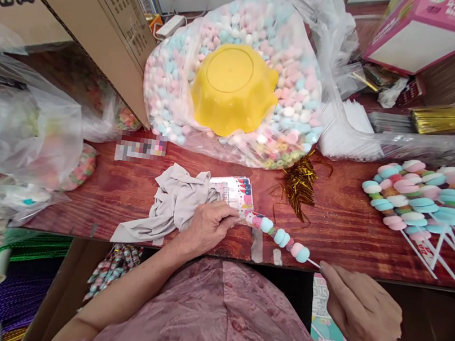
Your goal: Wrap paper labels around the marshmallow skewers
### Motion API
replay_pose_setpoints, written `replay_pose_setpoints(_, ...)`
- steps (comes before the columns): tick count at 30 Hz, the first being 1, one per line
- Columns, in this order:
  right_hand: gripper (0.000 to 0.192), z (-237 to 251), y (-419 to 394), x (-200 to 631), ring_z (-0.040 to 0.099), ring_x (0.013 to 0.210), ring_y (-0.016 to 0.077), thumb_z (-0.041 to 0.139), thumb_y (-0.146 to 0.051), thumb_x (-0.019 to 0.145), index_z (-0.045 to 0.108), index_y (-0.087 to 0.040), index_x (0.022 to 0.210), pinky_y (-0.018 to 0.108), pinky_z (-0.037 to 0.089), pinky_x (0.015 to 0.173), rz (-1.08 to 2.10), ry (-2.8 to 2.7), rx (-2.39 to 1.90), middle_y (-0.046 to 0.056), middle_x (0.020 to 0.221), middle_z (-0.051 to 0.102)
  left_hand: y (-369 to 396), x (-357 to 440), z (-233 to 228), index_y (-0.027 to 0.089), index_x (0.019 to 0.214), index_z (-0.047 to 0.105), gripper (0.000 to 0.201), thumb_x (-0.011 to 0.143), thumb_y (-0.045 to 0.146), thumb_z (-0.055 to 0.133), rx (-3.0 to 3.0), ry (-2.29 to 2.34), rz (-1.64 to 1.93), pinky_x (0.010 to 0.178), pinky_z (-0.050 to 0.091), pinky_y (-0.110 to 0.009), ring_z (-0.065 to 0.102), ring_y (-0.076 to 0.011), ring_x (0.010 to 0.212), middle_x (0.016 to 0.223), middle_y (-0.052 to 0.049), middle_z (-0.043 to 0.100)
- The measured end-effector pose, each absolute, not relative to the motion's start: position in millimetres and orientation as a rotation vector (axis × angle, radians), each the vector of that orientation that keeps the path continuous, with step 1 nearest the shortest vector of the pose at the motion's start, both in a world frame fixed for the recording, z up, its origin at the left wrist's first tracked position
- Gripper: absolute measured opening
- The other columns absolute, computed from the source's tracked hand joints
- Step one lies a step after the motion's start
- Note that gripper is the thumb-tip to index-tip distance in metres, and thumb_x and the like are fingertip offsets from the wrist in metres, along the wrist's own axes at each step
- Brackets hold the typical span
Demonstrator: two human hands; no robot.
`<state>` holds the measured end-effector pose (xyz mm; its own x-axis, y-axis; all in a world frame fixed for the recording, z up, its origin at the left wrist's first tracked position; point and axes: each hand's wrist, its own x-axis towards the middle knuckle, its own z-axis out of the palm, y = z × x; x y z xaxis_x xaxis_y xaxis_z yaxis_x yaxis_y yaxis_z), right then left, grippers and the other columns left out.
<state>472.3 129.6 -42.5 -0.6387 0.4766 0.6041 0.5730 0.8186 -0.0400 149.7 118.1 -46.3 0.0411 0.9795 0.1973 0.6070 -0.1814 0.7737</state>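
A marshmallow skewer (281,237) with pastel blue, pink and white pieces slants over the table's front edge. My right hand (363,305) pinches its white stick at the lower right end. At the upper left end, my left hand (211,226) is closed on what looks like a clear wrapper with a printed patch around the skewer. Just beyond that hand lies a stack of printed bags (244,191), and a crumpled grey cloth (180,198) is beside it. How far the wrapper reaches along the candy is hard to tell.
A yellow bowl (235,89) sits upside down on a big bag of marshmallows (167,87). Finished-looking skewers (428,200) are piled at right. Gold twist ties (300,184) lie mid-table. White sticks (347,131) are behind; a cardboard box (116,23) stands at left.
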Motion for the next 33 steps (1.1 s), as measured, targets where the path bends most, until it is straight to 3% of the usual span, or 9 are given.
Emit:
replay_pose_setpoints(7,0.028,-26,117,478,0.068,0.072,0.0201,0.058,-0.006,0.085,0.067,-0.017,0.11,0.034,0.049,0.068,-0.269,-2.489,-0.681,0.008,0.087,0.075,117,154,-40,0.019,0.087,0.073,0.014,0.089,0.016,0.06,1.846,1.676,0.869,0.068,0.047,-0.026,0.066,-0.0139,0.072,0.083,-0.002,0.075)
replay_pose_setpoints(14,0.027,-33,127,474,0.066,0.069,0.0153,0.052,-0.004,0.088,0.066,-0.017,0.107,0.03,0.048,0.065,-0.238,-2.49,-0.827,0.004,0.084,0.073,113,149,-47,0.019,0.09,0.073,0.019,0.095,0.022,0.054,1.943,1.531,0.898,0.071,0.048,-0.026,0.066,-0.0145,0.077,0.084,-0.005,0.073)
replay_pose_setpoints(21,0.024,-42,136,471,0.068,0.072,0.0136,0.051,-0.01,0.091,0.068,-0.021,0.105,0.025,0.054,0.066,0.135,-2.421,-0.906,0.003,0.086,0.072,109,149,-50,0.017,0.093,0.073,0.025,0.098,0.026,0.051,2.073,1.425,0.954,0.066,0.047,-0.024,0.063,-0.0132,0.072,0.08,-0.006,0.069)
replay_pose_setpoints(26,0.021,-30,139,449,0.069,0.066,0.0136,0.055,-0.01,0.09,0.069,-0.021,0.101,0.023,0.056,0.063,0.297,-2.271,-0.865,0.002,0.077,0.072,110,150,-49,0.016,0.09,0.071,0.022,0.097,0.022,0.051,2.173,1.452,0.975,0.071,0.048,-0.028,0.061,-0.0153,0.076,0.082,-0.008,0.068)
replay_pose_setpoints(30,0.02,-22,143,442,0.07,0.064,0.0148,0.057,-0.011,0.089,0.069,-0.023,0.099,0.024,0.056,0.061,0.288,-2.222,-0.845,0.001,0.076,0.072,111,148,-37,0.018,0.097,0.067,0.014,0.092,0.028,0.058,2.254,1.521,1.023,0.09,0.048,-0.04,0.059,-0.0226,0.102,0.104,-0.012,0.066)
replay_pose_setpoints(33,0.022,-22,143,442,0.07,0.064,0.015,0.06,-0.01,0.088,0.069,-0.024,0.102,0.024,0.057,0.062,0.284,-2.18,-0.84,0.0,0.077,0.073,113,147,-28,0.016,0.126,0.053,0.046,0.088,0.039,0.065,2.315,1.437,0.817,0.102,0.044,-0.045,0.053,-0.0281,0.121,0.129,-0.017,0.057)
